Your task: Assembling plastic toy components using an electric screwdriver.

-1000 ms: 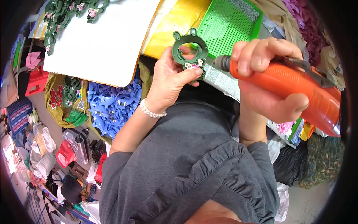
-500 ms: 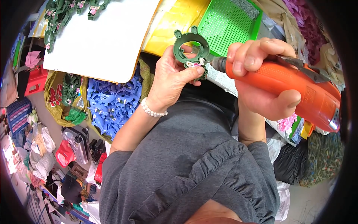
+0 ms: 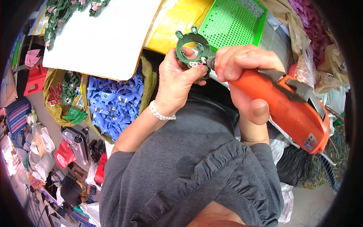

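Left hand (image 3: 176, 81): fingers closed on a green ring-shaped part (image 3: 193, 37), thumb pressed over its lower end beside small cream and pink pieces (image 3: 193, 64). Ring is held up in front of the torso, two tabs at the top, open centre showing the fingers behind. White beaded bracelet (image 3: 162, 112) on the same wrist.

Right hand (image 3: 245, 60): fingers wrapped around an orange power driver (image 3: 283, 109), body slanting down to the right. Dark nose at the part's lower right, close by the left thumb; cannot tell whether the bit touches.

Around: white surface (image 3: 94, 41) to the left, more green parts (image 3: 51, 34) along its upper left. Yellow package (image 3: 181, 26) and green perforated tray (image 3: 228, 32) beyond the hands. Blue parts (image 3: 113, 104) heaped in an open sack (image 3: 147, 81) below the white surface.
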Demonstrator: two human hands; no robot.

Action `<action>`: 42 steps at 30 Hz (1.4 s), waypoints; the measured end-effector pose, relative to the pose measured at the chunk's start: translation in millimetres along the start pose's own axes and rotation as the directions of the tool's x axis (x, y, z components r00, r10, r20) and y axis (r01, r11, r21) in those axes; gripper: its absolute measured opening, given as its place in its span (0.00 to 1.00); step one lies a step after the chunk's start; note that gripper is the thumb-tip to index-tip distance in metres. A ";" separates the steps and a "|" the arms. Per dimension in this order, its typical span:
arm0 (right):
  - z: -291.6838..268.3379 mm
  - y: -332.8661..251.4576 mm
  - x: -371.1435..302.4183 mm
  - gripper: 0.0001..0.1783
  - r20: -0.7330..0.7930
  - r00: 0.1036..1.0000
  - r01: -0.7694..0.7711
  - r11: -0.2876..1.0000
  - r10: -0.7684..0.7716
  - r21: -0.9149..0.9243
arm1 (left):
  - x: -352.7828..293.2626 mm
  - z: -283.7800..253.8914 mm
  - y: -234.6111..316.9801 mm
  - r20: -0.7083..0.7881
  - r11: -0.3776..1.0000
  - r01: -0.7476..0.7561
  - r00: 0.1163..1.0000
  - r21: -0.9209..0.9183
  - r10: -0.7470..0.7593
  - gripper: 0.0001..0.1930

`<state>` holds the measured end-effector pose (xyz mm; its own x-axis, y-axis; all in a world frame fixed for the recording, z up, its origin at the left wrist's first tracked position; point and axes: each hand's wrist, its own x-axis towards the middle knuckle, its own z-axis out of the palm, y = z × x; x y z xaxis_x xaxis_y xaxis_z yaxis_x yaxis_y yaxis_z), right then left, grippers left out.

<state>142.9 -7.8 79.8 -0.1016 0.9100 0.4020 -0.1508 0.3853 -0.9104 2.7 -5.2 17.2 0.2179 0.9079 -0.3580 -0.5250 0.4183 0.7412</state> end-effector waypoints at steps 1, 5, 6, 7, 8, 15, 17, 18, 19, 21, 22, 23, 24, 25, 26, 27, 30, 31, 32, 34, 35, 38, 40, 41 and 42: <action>1.2 -0.5 -1.4 0.36 -0.014 0.998 -0.055 0.998 0.055 0.004 | -1.1 -1.3 -0.4 -0.012 1.000 0.009 1.000 0.016 -0.009 0.19; -3.3 -2.5 1.0 0.35 -0.008 1.000 -0.018 0.994 0.019 0.105 | -3.8 -2.5 1.6 -0.016 1.000 0.000 1.000 0.013 0.000 0.19; -8.5 2.7 4.2 0.37 0.064 0.995 0.063 0.989 -0.072 0.134 | -4.5 -3.6 2.3 0.006 1.000 -0.007 1.000 -0.008 0.007 0.19; -15.1 6.5 9.7 0.38 0.119 0.978 0.142 0.968 -0.169 0.207 | -4.4 -2.3 3.6 0.039 1.000 -0.009 0.999 -0.029 0.010 0.20; -21.8 9.4 15.3 0.39 0.169 0.948 0.214 0.935 -0.268 0.284 | -5.4 0.6 8.2 0.055 1.000 -0.019 0.998 -0.005 0.019 0.21; -32.6 35.2 27.9 0.38 0.003 0.989 0.137 0.918 -0.149 0.371 | 12.3 -17.2 17.2 -0.014 0.992 -0.117 0.993 -0.038 0.117 0.24; -35.4 53.9 32.4 0.34 -0.080 0.990 0.132 0.954 -0.115 0.268 | 16.5 -21.8 21.6 0.012 0.993 -0.102 0.995 -0.059 0.103 0.23; -34.8 59.7 32.7 0.32 -0.118 0.990 0.100 0.965 -0.074 0.242 | 17.4 -21.2 24.4 0.012 0.993 -0.088 0.996 -0.074 0.090 0.22; -34.8 64.0 32.5 0.32 -0.121 0.990 0.102 0.965 -0.074 0.241 | 17.4 -20.4 26.9 0.009 0.993 -0.078 0.997 -0.089 0.079 0.21; -35.5 71.2 31.6 0.31 -0.163 0.986 0.070 0.980 -0.040 0.185 | 20.0 -20.7 26.0 -0.005 0.994 -0.075 0.997 -0.074 0.075 0.21; -35.6 73.9 31.3 0.31 -0.170 0.984 0.075 0.980 -0.044 0.184 | 20.8 -21.4 24.5 -0.019 0.996 -0.076 0.997 -0.054 0.075 0.20; -35.9 75.5 31.7 0.31 -0.172 0.984 0.074 0.980 -0.042 0.185 | 21.5 -21.6 23.7 -0.033 0.997 -0.076 0.997 -0.034 0.075 0.20; -36.1 76.9 31.9 0.31 -0.168 0.985 0.072 0.981 -0.041 0.181 | 21.8 -21.0 23.9 -0.034 0.997 -0.074 0.997 -0.033 0.073 0.20; -36.6 77.9 32.0 0.31 -0.164 0.986 0.068 0.982 -0.039 0.178 | 21.6 -19.5 24.2 -0.032 0.997 -0.077 0.997 -0.028 0.076 0.20; -37.0 78.9 32.1 0.31 -0.165 0.986 0.067 0.982 -0.037 0.179 | 21.6 -18.5 24.6 -0.030 0.996 -0.080 0.996 -0.024 0.080 0.20; -37.3 79.8 32.1 0.31 -0.165 0.986 0.060 0.980 -0.028 0.191 | 22.0 -18.2 24.8 -0.032 0.997 -0.079 0.996 -0.023 0.078 0.20; -37.8 81.0 31.6 0.31 -0.170 0.985 0.050 0.978 -0.015 0.203 | 22.9 -17.2 25.7 -0.034 0.997 -0.075 0.997 -0.028 0.074 0.19; -37.9 81.3 31.4 0.31 -0.176 0.984 0.048 0.978 -0.012 0.201 | 23.4 -16.9 26.4 -0.015 0.998 -0.066 0.998 -0.020 0.066 0.20; -38.1 82.1 31.3 0.31 -0.177 0.984 0.047 0.978 -0.011 0.202 | 23.8 -16.7 26.9 0.003 0.998 -0.057 0.998 -0.012 0.057 0.20; -38.2 83.6 30.8 0.31 -0.164 0.986 0.033 0.980 0.000 0.197 | 23.7 -16.5 26.4 -0.001 0.999 -0.049 0.999 -0.013 0.049 0.20; -37.5 83.3 31.0 0.31 -0.165 0.986 0.032 0.980 0.001 0.197 | 23.6 -16.4 26.1 -0.005 0.999 -0.042 0.999 -0.015 0.042 0.20; -35.7 82.5 31.3 0.31 -0.178 0.984 0.042 0.983 -0.010 0.179 | 23.6 -16.1 25.3 -0.012 1.000 -0.027 1.000 -0.014 0.027 0.20; -35.1 82.8 30.8 0.31 -0.180 0.984 0.045 0.983 -0.012 0.179 | 23.9 -17.3 24.1 -0.008 1.000 -0.022 1.000 -0.015 0.022 0.20; -34.8 82.6 31.0 0.31 -0.179 0.984 0.044 0.983 -0.011 0.180 | 23.7 -18.1 23.6 -0.003 1.000 -0.018 1.000 -0.017 0.018 0.20; -34.6 82.2 31.3 0.31 -0.179 0.984 0.040 0.983 -0.007 0.179 | 23.4 -18.4 23.3 -0.005 1.000 -0.018 1.000 -0.017 0.018 0.20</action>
<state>161.3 57.7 14.2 0.0768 0.9199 0.3846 -0.3283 0.3876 -0.8614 -19.6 25.3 15.6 0.2044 0.9153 -0.3470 -0.5429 0.4010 0.7379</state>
